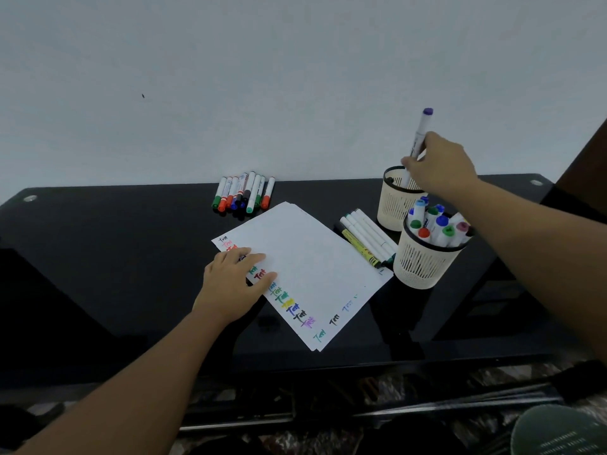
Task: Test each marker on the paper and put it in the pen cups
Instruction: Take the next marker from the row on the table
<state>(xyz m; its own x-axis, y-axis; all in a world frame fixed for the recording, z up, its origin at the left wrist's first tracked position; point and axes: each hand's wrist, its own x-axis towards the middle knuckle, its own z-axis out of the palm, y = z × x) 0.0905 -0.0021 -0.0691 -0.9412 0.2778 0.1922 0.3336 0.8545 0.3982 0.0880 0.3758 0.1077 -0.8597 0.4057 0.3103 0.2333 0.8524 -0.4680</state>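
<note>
The right hand [438, 165] pinches the purple-capped marker [421, 134] mid-barrel; light, stiff, slick plastic; below the grip, the rear cup [394, 205]; left hand [235, 284] lies flat, open, on the paper [312, 257].

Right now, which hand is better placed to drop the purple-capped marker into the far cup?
The right hand: it already grips the purple-capped white marker with its tip inside the far cream slotted cup. The left hand lies flat, pinning the white paper.
</note>
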